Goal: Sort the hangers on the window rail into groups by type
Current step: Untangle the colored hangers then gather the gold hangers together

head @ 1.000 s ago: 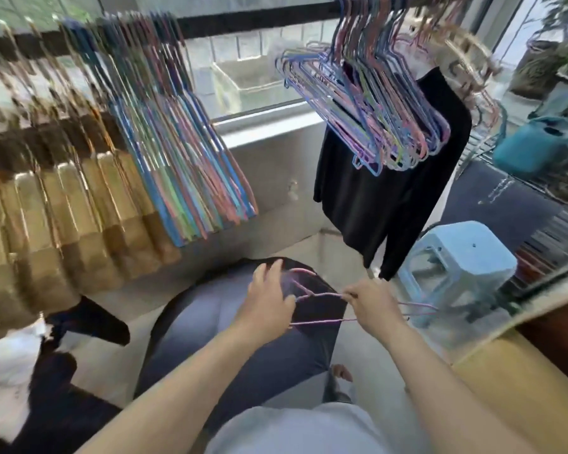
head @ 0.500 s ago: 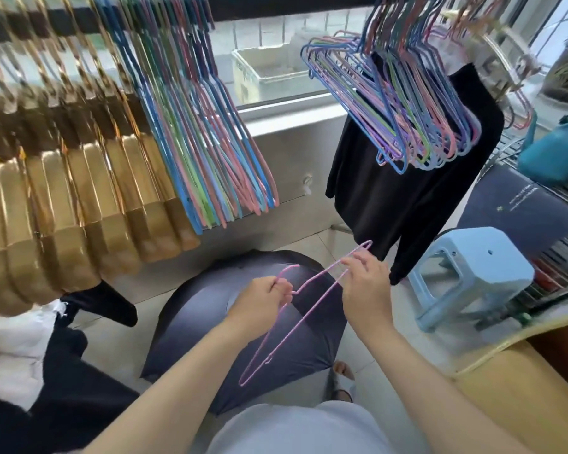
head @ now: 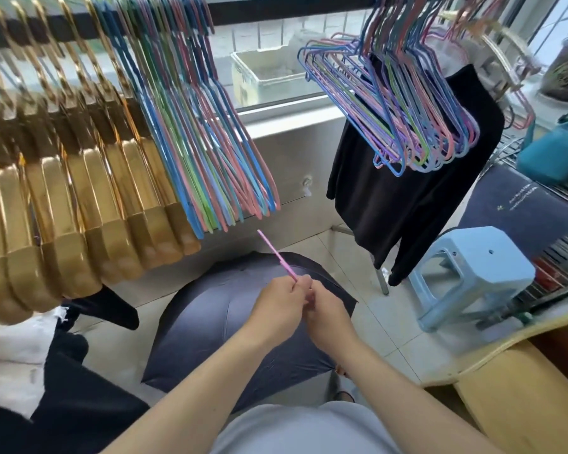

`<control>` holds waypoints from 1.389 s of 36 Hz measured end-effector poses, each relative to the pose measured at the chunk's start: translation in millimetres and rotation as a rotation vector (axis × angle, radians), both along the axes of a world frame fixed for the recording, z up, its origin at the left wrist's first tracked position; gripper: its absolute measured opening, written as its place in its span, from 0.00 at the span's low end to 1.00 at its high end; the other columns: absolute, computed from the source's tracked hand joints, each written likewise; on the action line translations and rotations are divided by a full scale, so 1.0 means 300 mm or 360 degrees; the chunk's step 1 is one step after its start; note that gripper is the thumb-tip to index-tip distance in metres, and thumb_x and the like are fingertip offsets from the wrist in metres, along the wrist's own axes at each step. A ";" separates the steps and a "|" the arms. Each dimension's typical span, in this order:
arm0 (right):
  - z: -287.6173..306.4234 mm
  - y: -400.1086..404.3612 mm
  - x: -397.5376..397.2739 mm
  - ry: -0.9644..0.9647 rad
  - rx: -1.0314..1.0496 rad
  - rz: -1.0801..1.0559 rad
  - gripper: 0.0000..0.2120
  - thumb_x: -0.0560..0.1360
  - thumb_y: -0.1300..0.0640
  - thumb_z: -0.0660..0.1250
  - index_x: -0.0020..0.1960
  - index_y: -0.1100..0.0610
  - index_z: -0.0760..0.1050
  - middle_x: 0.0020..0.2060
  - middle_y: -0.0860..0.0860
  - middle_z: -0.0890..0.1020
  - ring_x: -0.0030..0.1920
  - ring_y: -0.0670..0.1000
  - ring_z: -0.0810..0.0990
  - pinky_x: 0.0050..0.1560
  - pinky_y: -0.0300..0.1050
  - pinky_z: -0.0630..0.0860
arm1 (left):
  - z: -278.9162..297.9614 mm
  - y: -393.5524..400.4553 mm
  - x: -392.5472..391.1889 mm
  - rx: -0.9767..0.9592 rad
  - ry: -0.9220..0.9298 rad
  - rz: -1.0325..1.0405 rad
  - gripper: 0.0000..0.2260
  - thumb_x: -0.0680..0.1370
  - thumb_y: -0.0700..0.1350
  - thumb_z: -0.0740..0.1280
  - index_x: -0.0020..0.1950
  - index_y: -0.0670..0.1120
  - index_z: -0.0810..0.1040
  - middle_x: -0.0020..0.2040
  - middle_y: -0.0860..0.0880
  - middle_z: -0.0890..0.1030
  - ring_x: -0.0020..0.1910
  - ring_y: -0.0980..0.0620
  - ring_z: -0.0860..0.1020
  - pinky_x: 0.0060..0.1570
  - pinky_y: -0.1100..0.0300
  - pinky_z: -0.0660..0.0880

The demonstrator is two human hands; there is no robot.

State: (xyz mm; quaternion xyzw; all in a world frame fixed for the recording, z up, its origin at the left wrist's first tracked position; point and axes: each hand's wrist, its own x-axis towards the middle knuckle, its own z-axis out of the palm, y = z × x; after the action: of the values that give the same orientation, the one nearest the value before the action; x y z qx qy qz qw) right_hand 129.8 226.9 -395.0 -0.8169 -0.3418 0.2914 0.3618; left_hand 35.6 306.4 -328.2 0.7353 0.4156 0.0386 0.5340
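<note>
Hangers on the window rail (head: 276,6) already hang in clusters: gold ones (head: 79,178) at the left, coloured wire ones (head: 210,142) just beside them, and a second coloured bunch (head: 417,103) further right in front of a black garment (head: 407,204). I have one pink wire hanger (head: 277,255) low down over an open dark umbrella (head: 236,326) on the floor, well below the rail. My left hand (head: 277,308) has its fingers curled around the wire, and my right hand (head: 328,314) sits right against it, fingers bent toward the same spot; I judge it is gripping the hanger too, though its fingertips are hidden behind the left. Only a straight pink length shows above my fists, so I cannot tell which way the hook faces. That is the main risk as I see it: lifting blind, I could jab the hook into the crowded wire group and snag or knock a neighbour off. Thin wire could also twist in a close two-handed grip and slip onto the umbrella. Hanging it in the right bunch instead of the left would leave the type split across two places.
</note>
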 end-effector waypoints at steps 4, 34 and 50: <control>0.009 -0.014 0.021 -0.0202 0.0055 -0.0159 0.11 0.82 0.57 0.59 0.50 0.46 0.78 0.39 0.45 0.82 0.41 0.50 0.79 0.39 0.47 0.75 | 0.017 -0.010 0.017 -0.0044 -0.0078 -0.0037 0.16 0.87 0.54 0.57 0.63 0.50 0.81 0.57 0.51 0.85 0.59 0.52 0.81 0.58 0.56 0.75; 0.843 0.336 0.474 -0.1085 0.0156 -0.0277 0.09 0.83 0.55 0.60 0.46 0.56 0.75 0.43 0.57 0.81 0.42 0.59 0.75 0.40 0.48 0.66 | 0.919 0.752 -0.097 0.1895 0.0383 0.0209 0.25 0.86 0.59 0.49 0.78 0.47 0.67 0.76 0.38 0.69 0.74 0.36 0.69 0.70 0.40 0.68; 1.092 0.618 0.641 -0.1126 0.0080 -0.0469 0.13 0.79 0.63 0.60 0.59 0.64 0.78 0.53 0.62 0.84 0.55 0.63 0.83 0.55 0.55 0.78 | 0.907 0.920 -0.159 0.1846 0.0832 0.0084 0.41 0.76 0.72 0.29 0.81 0.58 0.59 0.79 0.50 0.68 0.77 0.47 0.69 0.71 0.45 0.71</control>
State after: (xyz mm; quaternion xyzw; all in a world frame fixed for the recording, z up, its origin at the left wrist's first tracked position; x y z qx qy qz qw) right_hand 322.0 412.1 -67.3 -0.8982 -0.3317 -0.0723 0.2794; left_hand -12.1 582.6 -56.3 0.8796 0.4618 0.0898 -0.0712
